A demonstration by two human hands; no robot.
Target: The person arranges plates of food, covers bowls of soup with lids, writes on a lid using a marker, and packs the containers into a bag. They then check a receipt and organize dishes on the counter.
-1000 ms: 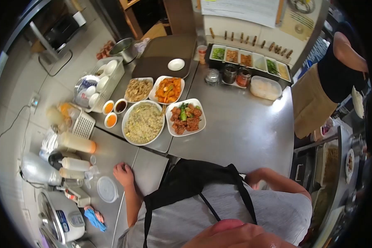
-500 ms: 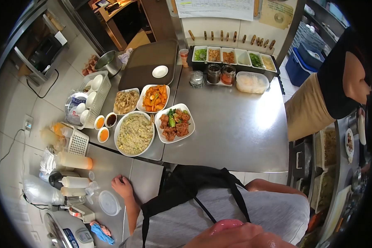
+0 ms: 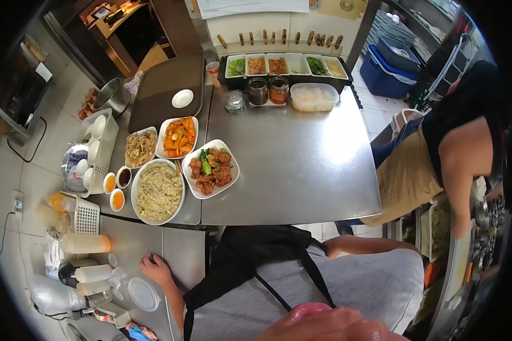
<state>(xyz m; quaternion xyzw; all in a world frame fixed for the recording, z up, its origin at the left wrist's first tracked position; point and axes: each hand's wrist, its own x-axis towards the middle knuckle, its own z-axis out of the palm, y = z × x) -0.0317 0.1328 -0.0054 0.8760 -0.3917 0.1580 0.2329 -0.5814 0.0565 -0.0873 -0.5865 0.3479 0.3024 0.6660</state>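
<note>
My left hand rests on the lower steel counter, fingers loosely bent and apart, holding nothing. Close below it lies a round clear plastic lid. My right arm is bent back at my side, its hand out of sight. Beyond my left hand stand a large bowl of fried rice, a square bowl of fried meat pieces with greens, a bowl of orange-sauced food and a bowl of pale brown strips. Small cups of orange sauce and dark sauce sit beside them.
A brown tray holds a small white dish. Behind the steel table stand topping containers, jars and a plastic tub. Squeeze bottles and baskets line the left. A co-worker stands at right.
My view has swung slightly right, so the table and dishes appear farther left. The co-worker has shifted and now leans with an arm over the right-hand counter. My left hand stays on the counter.
</note>
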